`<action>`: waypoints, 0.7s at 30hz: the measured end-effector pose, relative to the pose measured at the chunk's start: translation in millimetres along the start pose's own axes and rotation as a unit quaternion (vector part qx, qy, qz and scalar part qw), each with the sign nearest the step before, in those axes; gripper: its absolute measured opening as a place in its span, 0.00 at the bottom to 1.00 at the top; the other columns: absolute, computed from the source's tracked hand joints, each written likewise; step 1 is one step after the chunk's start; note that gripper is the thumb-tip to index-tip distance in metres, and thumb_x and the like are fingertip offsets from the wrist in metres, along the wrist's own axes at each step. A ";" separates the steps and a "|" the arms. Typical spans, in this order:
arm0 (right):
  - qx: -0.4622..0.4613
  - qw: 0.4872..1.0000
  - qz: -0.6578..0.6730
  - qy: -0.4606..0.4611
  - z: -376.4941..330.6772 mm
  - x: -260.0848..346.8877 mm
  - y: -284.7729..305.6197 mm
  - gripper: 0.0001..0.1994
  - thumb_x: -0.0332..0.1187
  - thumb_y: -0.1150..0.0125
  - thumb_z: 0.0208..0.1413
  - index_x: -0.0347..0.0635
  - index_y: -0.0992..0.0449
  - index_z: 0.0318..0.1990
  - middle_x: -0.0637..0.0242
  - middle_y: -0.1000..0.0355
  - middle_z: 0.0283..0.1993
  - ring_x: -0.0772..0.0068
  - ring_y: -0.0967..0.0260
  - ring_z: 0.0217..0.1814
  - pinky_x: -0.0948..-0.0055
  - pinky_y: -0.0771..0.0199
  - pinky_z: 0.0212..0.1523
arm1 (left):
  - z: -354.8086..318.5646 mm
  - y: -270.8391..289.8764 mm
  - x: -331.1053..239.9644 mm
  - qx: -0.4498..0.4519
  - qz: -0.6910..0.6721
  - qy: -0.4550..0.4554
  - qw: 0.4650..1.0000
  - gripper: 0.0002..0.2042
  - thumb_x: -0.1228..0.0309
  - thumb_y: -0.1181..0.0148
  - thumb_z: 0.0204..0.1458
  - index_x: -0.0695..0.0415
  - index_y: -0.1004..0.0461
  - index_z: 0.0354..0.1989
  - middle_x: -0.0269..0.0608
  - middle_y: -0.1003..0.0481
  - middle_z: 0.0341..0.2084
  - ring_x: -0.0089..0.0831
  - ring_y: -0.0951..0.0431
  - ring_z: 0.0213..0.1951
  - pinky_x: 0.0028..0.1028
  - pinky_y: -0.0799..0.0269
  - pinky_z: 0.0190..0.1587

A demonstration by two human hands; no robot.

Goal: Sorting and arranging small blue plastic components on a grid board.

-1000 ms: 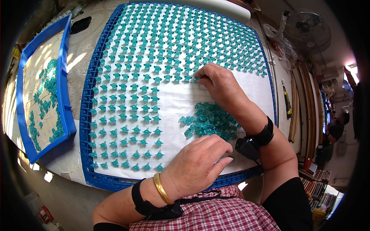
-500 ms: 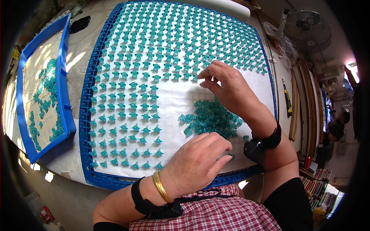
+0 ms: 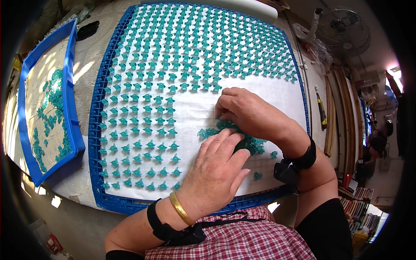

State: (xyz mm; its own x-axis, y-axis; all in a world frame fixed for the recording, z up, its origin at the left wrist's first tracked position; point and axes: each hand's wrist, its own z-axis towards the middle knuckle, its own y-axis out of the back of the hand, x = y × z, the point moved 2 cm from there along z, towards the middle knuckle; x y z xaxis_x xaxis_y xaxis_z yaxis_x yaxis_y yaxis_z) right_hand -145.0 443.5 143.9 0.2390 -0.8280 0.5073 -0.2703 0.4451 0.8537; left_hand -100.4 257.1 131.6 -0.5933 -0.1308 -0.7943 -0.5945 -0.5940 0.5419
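Note:
A loose pile of small translucent teal plastic pieces [image 3: 255,146] lies on a white sheet [image 3: 195,103] towards the near side. My left hand [image 3: 216,167] rests at the pile's near left edge, fingers stretched onto the pieces and thumb apart. Just beyond it, my right hand [image 3: 249,110] hangs over the far side of the pile with its fingers bent down and drawn together. What its fingertips hold, if anything, is hidden. Rows of matching teal pieces [image 3: 147,108], each with pointed side tips, stand spaced out over the sheet's far and left parts.
A blue lattice tray [image 3: 96,143] frames the sheet. To its left stands a blue bin [image 3: 71,108] with more teal pieces. A yellow-and-black cutter [image 3: 321,110] lies at the right, near wooden strips [image 3: 342,112] and a fan [image 3: 344,32]. Another person [image 3: 378,143] is at far right.
My right hand has come back from the end of a row to the pile. My left hand has moved forward onto the pile's edge, its fingers straighter.

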 end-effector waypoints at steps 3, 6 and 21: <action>-0.026 1.000 -0.004 -0.002 -5.3 2.3 -3.6 0.05 0.23 0.33 0.54 0.35 0.23 0.37 0.54 0.24 0.42 0.50 0.24 0.47 0.57 0.25 0.49 | -1.1 -1.9 1.3 0.008 0.012 0.015 1.000 0.19 0.70 0.30 0.54 0.59 0.26 0.53 0.57 0.33 0.61 0.58 0.37 0.68 0.51 0.42 0.70; -0.090 0.995 0.032 -0.028 -13.5 -2.2 -4.1 0.05 0.23 0.35 0.57 0.35 0.24 0.39 0.52 0.24 0.41 0.47 0.24 0.46 0.57 0.24 0.48 | -0.9 -1.0 1.3 0.006 0.017 0.019 1.000 0.19 0.70 0.30 0.54 0.58 0.26 0.53 0.57 0.33 0.61 0.58 0.37 0.69 0.52 0.43 0.71; -0.135 0.980 0.033 -0.144 -16.4 -36.6 13.9 0.06 0.26 0.35 0.59 0.34 0.19 0.42 0.50 0.23 0.40 0.48 0.23 0.43 0.59 0.24 0.45 | 1.0 0.3 2.0 0.011 -0.011 0.019 1.000 0.17 0.70 0.29 0.53 0.57 0.25 0.50 0.53 0.33 0.61 0.56 0.36 0.67 0.50 0.42 0.70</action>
State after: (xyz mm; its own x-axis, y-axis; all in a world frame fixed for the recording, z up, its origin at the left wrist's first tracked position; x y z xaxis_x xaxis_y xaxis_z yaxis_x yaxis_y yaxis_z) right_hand -142.2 485.6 139.1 -0.0546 -0.8387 0.5419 -0.0111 0.5432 0.8396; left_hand -102.3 257.4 130.4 -0.5591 -0.1487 -0.8156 -0.6189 -0.5797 0.5300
